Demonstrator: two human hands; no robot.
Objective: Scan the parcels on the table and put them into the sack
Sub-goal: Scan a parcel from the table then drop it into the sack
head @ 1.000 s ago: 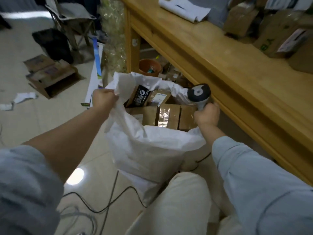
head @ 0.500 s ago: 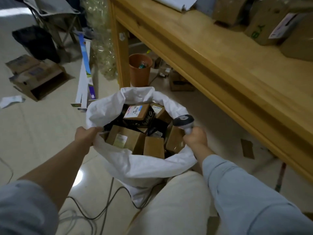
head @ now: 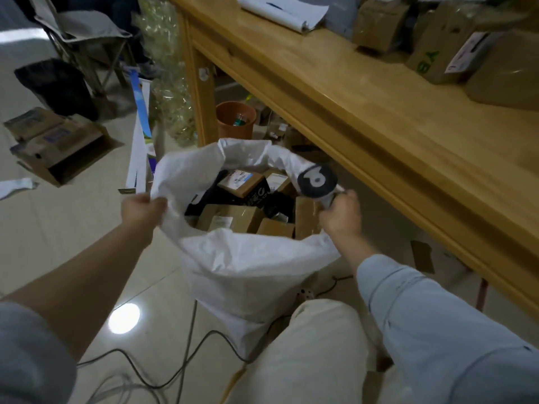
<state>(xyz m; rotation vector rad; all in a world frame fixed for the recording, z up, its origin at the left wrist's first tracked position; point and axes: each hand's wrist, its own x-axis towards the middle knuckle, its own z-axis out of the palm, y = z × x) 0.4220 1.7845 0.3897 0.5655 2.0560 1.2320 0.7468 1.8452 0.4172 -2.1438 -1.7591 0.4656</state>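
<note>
Step in hand is prob. settling the load. Left hand (head: pixel 143 211): fingers curled tight on the sack (head: pixel 248 269) rim. Right hand (head: pixel 341 221): fingers wrapped round the scanner (head: pixel 317 180) handle at the opp. rim; can't tell if they pinch cloth too. Sack stands on the floor beside the bench (head: pixel 335 112), mouth wide, packed boxes (head: pixel 230 218) near the top. Unscanned parcels (head: pixel 437 53) wait on the bench. To do it well, lift both sides evenly w/ short shakes so boxes drop flat & free room. Hold the scanner head clear of the rim. Don't tip the sack.
</note>
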